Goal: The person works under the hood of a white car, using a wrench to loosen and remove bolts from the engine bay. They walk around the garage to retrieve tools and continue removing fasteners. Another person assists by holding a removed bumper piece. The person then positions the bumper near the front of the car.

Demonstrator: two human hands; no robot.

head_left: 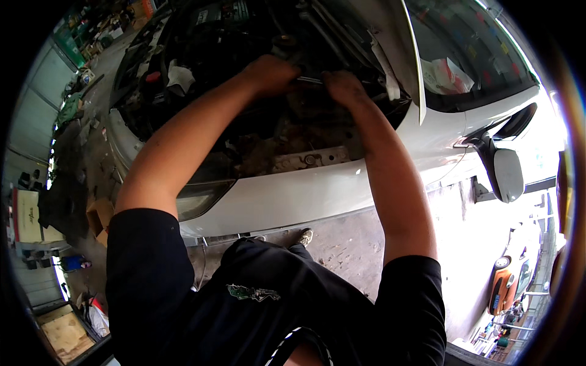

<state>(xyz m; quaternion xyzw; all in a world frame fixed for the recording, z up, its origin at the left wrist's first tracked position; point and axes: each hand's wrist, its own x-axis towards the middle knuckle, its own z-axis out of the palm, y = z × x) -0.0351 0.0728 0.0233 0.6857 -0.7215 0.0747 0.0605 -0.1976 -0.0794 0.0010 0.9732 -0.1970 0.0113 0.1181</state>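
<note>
Both my arms reach over the white fender into the dark engine bay of a car. A slim, shiny metal rod, perhaps the shank of a hand tool, spans the gap between my hands. My left hand is closed around its left end. At the other end, my right hand is closed with its fingers curled against the rod. Shadow and my own hands hide both rod ends and whatever they meet. A dusty metal bracket lies below, along the inner fender edge.
The raised hood stands close to the right of my hands. A white cloth and a red cap are at the bay's left. Farther right are the windshield and side mirror. An orange car stands outside.
</note>
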